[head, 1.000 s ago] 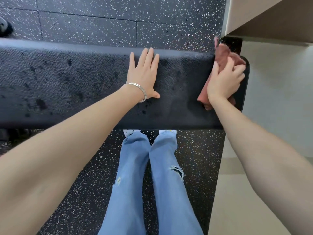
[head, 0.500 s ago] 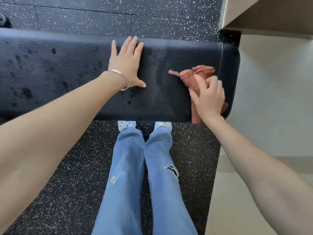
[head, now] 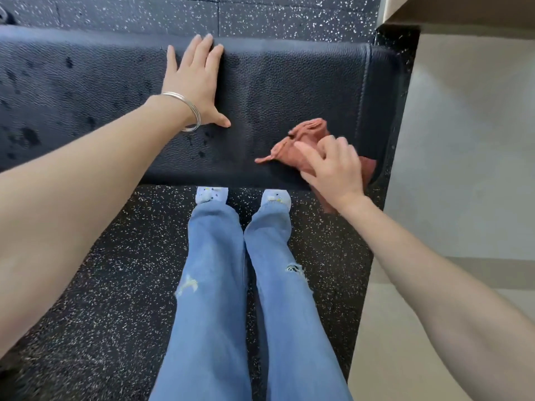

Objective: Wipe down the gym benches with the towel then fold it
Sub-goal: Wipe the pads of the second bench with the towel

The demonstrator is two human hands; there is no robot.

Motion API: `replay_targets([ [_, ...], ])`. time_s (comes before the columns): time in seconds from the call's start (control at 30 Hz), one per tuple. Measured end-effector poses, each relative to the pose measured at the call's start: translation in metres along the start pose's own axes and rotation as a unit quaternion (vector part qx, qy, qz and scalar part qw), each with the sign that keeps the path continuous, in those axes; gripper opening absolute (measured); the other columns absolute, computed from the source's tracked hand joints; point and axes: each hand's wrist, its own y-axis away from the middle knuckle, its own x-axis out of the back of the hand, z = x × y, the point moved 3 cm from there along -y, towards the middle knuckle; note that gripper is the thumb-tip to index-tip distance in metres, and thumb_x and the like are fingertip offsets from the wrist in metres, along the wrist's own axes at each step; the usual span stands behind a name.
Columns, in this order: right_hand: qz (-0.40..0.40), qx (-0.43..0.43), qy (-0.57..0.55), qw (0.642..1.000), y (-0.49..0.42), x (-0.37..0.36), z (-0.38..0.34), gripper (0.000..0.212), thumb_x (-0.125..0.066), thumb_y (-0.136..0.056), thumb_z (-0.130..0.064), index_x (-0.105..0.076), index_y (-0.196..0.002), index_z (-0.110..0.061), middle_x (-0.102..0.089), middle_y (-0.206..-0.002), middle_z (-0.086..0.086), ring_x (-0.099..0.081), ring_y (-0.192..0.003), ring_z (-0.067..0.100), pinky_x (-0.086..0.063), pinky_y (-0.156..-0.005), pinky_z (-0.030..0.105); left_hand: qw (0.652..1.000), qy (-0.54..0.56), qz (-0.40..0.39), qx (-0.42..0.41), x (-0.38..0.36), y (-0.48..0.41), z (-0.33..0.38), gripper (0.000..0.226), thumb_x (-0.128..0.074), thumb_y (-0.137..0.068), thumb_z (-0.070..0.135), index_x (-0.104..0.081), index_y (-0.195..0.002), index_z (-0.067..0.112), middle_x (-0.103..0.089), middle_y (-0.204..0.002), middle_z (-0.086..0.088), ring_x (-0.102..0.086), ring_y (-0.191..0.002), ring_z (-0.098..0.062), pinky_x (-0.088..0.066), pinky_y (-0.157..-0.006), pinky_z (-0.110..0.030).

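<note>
Bench (head: 289, 91), one, under left hand (head: 194, 82); right hand (head: 333, 169) grips one towel (head: 304, 137).

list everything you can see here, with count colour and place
gym bench: one, black, across the top
towel: one, rust red, bunched on the bench's right end
wet spots: many, dark, on the bench's left part
rubber floor: one, black speckled white, under the bench
smooth floor: one, pale, at right
bangle: one, silver, left wrist
jeans: one pair, light blue, lower centre
shoes: two, pale blue, by the bench
left hand: one, flat on the bench
right hand: one, gripping the towel
</note>
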Motion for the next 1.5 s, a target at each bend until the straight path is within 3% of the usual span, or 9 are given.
replay_targets([
  [0.3,0.09,-0.5,-0.092,0.857,-0.008,-0.003,-0.023,0.035,-0.062,-0.083,-0.033,-0.064,-0.115,-0.019,-0.055,-0.094,0.015,-0.053,-0.081,0.033,-0.042,-0.07,0.037,1.0,0.016,0.005,0.008,-0.003,-0.001,-0.001,0.126,-0.084,-0.059,0.048,-0.006,-0.15,0.009,0.0,-0.159,-0.009,0.003,-0.147,-0.024,-0.001,-0.116,-0.054],
  [0.6,0.038,-0.317,-0.117,0.94,-0.033,-0.003,-0.078,0.04,-0.064,-0.083,-0.031,-0.06,-0.121,-0.018,-0.053,-0.091,0.012,-0.051,-0.078,0.031,-0.045,-0.065,0.04,0.999,0.016,0.025,-0.045,-0.006,-0.002,-0.02,0.12,-0.078,-0.063,0.054,-0.007,-0.151,0.013,-0.004,-0.159,-0.007,0.0,-0.147,-0.024,0.0,-0.116,-0.056],
  [0.77,0.149,-0.557,-0.136,0.806,-0.022,-0.008,-0.028,0.041,-0.058,-0.086,-0.036,-0.057,-0.125,-0.021,-0.05,-0.106,0.015,-0.052,-0.098,0.031,-0.048,-0.079,0.038,0.998,0.024,0.028,-0.056,-0.003,-0.001,-0.067,0.116,-0.077,-0.064,0.055,-0.011,-0.15,0.012,-0.012,-0.157,-0.008,-0.006,-0.146,-0.026,-0.003,-0.115,-0.055],
  [0.87,0.14,-0.572,-0.12,0.799,-0.04,-0.016,-0.063,0.042,-0.058,-0.086,-0.035,-0.057,-0.125,-0.02,-0.05,-0.106,0.015,-0.051,-0.096,0.031,-0.047,-0.08,0.039,0.997,0.026,0.029,-0.072,-0.002,-0.002,-0.092,0.117,-0.079,-0.062,0.053,-0.013,-0.15,0.012,-0.015,-0.156,-0.009,-0.01,-0.145,-0.028,-0.005,-0.116,-0.056],
  [0.97,0.111,-0.512,-0.116,0.844,-0.072,-0.021,-0.126,0.041,-0.063,-0.083,-0.03,-0.06,-0.121,-0.016,-0.054,-0.098,0.016,-0.052,-0.084,0.033,-0.043,-0.073,0.036,0.996,0.019,0.025,-0.081,-0.003,0.0,-0.111,0.12,-0.08,-0.059,0.053,-0.013,-0.15,0.013,-0.015,-0.156,-0.009,-0.01,-0.145,-0.028,-0.005,-0.116,-0.056],
  [1.17,-0.002,-0.115,-0.003,0.993,-0.117,-0.013,-0.125,0.04,-0.06,-0.079,-0.033,-0.063,-0.118,-0.021,-0.059,-0.091,0.017,-0.056,-0.078,0.035,-0.043,-0.061,0.039,0.992,-0.011,-0.005,-0.123,-0.004,0.005,-0.126,0.126,-0.082,-0.058,0.053,-0.004,-0.151,0.016,-0.006,-0.159,-0.006,-0.003,-0.146,-0.026,-0.005,-0.116,-0.054],
  [1.23,-0.001,-0.29,0.016,0.957,-0.118,-0.011,-0.072,0.043,-0.051,-0.086,-0.039,-0.053,-0.126,-0.025,-0.053,-0.108,0.016,-0.051,-0.094,0.035,-0.042,-0.074,0.042,0.992,-0.012,-0.008,-0.129,-0.005,0.004,-0.128,0.127,-0.081,-0.059,0.054,-0.002,-0.151,0.017,-0.004,-0.159,-0.005,-0.001,-0.146,-0.025,-0.005,-0.116,-0.054],
  [1.37,0.068,-0.644,-0.037,0.761,-0.132,-0.005,-0.035,0.048,-0.043,-0.093,-0.047,-0.042,-0.136,-0.026,-0.038,-0.136,0.013,-0.045,-0.115,0.032,-0.046,-0.091,0.041,0.991,-0.013,0.0,-0.132,-0.01,0.004,-0.129,0.126,-0.079,-0.061,0.055,0.001,-0.151,0.019,-0.001,-0.159,-0.003,0.0,-0.146,-0.025,-0.004,-0.116,-0.052],
  [1.5,0.028,-0.464,-0.044,0.884,-0.16,-0.014,-0.11,0.048,-0.043,-0.092,-0.044,-0.044,-0.134,-0.022,-0.044,-0.123,0.015,-0.046,-0.104,0.033,-0.044,-0.082,0.039,0.99,-0.015,0.0,-0.141,-0.01,0.005,-0.13,0.125,-0.078,-0.062,0.056,0.001,-0.151,0.018,-0.001,-0.159,-0.003,0.001,-0.146,-0.024,-0.005,-0.117,-0.053],
])
